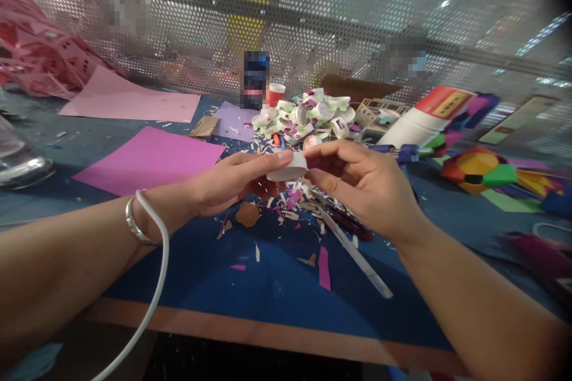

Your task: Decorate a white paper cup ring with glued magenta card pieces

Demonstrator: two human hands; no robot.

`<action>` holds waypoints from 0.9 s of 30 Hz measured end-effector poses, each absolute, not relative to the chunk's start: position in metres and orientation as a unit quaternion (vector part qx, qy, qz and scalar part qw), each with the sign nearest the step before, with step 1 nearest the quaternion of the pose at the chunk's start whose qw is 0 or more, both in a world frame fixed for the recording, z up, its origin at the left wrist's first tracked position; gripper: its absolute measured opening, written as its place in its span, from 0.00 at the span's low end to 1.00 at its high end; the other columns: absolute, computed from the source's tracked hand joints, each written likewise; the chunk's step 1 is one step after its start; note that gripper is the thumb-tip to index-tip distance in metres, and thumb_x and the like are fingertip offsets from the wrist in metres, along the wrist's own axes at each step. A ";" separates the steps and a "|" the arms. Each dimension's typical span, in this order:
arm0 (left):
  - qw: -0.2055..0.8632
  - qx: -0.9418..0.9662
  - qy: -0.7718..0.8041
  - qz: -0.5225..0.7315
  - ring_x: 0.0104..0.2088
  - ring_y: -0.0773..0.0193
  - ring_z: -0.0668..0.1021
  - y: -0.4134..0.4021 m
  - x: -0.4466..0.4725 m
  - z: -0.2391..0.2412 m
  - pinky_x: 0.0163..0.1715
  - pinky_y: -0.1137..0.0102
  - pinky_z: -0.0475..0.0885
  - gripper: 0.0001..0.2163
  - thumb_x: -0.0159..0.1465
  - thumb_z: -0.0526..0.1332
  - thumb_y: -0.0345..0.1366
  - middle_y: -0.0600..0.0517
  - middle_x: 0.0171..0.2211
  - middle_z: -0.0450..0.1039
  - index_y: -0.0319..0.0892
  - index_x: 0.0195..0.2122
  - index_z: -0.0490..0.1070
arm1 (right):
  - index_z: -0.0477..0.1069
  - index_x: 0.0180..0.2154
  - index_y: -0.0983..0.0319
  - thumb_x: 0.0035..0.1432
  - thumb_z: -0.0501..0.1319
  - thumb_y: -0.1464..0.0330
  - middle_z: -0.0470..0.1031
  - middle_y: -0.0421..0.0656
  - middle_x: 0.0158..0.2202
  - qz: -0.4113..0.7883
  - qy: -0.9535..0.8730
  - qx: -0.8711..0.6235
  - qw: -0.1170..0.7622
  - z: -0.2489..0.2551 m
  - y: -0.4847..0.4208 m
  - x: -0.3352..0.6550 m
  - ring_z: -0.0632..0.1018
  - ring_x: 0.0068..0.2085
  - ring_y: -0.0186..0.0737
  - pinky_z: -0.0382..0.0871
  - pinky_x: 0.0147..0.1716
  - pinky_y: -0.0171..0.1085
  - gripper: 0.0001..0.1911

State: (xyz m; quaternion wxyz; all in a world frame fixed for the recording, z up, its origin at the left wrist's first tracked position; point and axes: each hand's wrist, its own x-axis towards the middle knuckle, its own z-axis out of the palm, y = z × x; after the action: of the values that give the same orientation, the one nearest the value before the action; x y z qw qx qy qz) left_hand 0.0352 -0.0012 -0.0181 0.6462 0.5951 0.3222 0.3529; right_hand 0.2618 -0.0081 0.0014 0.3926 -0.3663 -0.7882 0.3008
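Observation:
My left hand (250,175) grips a short white paper cup base (289,168) between the thumb on top and the fingers below. It is held in the air above the blue table, tilted a little. At its right edge, the thumb and forefinger of my right hand (357,181) are closed in a pinch on the rim. Paper scraps (290,205) lie scattered under both hands. Below my right hand are a long whitish strip (357,256) and dark-handled scissors (351,223), partly hidden. A brown scalloped disc (247,214) rests below my left hand.
Behind the hands is a heap of cut white and green cup rings (313,113). Magenta paper (152,158) and pink paper (134,98) lie left. Stacked paper cups (424,116), a blue glue gun (402,153) and a colourful paper ball (476,171) are right. Perforated metal stands behind.

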 end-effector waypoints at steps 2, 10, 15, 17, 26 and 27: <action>0.679 0.569 0.308 0.346 0.35 0.63 0.74 -0.001 0.036 -0.019 0.35 0.70 0.69 0.23 0.62 0.62 0.58 0.48 0.35 0.74 0.39 0.38 0.76 | 0.76 0.47 0.58 0.60 0.69 0.66 0.80 0.43 0.43 0.313 -0.783 -0.364 0.395 0.001 -0.008 0.261 0.81 0.42 0.41 0.76 0.41 0.38 0.13; 0.695 0.553 0.268 0.374 0.39 0.62 0.76 0.003 0.035 -0.024 0.38 0.71 0.73 0.20 0.66 0.62 0.53 0.47 0.41 0.76 0.40 0.44 0.78 | 0.76 0.41 0.59 0.54 0.73 0.67 0.78 0.40 0.39 0.332 -0.765 -0.371 0.409 0.003 -0.008 0.260 0.79 0.38 0.37 0.75 0.39 0.35 0.12; 0.662 0.589 0.241 0.395 0.44 0.62 0.77 -0.001 0.032 -0.017 0.40 0.73 0.74 0.24 0.60 0.72 0.38 0.50 0.43 0.76 0.46 0.57 0.72 | 0.77 0.40 0.59 0.54 0.73 0.67 0.78 0.40 0.37 0.433 -0.710 -0.367 0.416 0.003 -0.006 0.262 0.77 0.36 0.34 0.73 0.35 0.33 0.11; 0.651 0.608 0.231 0.390 0.42 0.63 0.79 -0.004 0.032 -0.015 0.40 0.72 0.75 0.33 0.55 0.74 0.31 0.52 0.42 0.77 0.49 0.61 0.68 | 0.77 0.40 0.59 0.56 0.72 0.65 0.78 0.40 0.37 0.474 -0.690 -0.363 0.409 0.002 -0.004 0.263 0.77 0.35 0.34 0.72 0.35 0.34 0.10; 0.528 0.667 0.279 0.446 0.40 0.61 0.80 -0.006 0.039 -0.015 0.41 0.68 0.79 0.27 0.53 0.73 0.29 0.50 0.44 0.76 0.40 0.54 0.71 | 0.77 0.44 0.59 0.60 0.68 0.61 0.79 0.42 0.39 0.399 -0.732 -0.384 0.396 0.001 -0.005 0.260 0.78 0.37 0.37 0.73 0.38 0.37 0.12; 0.499 0.680 0.291 0.452 0.40 0.61 0.80 -0.005 0.040 -0.016 0.40 0.68 0.79 0.26 0.53 0.73 0.30 0.49 0.44 0.76 0.39 0.53 0.71 | 0.76 0.45 0.59 0.60 0.68 0.61 0.79 0.43 0.41 0.358 -0.748 -0.388 0.402 0.001 -0.006 0.259 0.78 0.39 0.38 0.73 0.40 0.38 0.13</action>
State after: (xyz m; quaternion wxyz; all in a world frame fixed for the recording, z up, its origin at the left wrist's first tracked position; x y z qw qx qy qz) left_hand 0.0395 -0.0055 -0.0157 0.4987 0.6798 0.2907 0.4524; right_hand 0.2592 -0.0056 0.0006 0.4021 -0.3879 -0.7482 0.3579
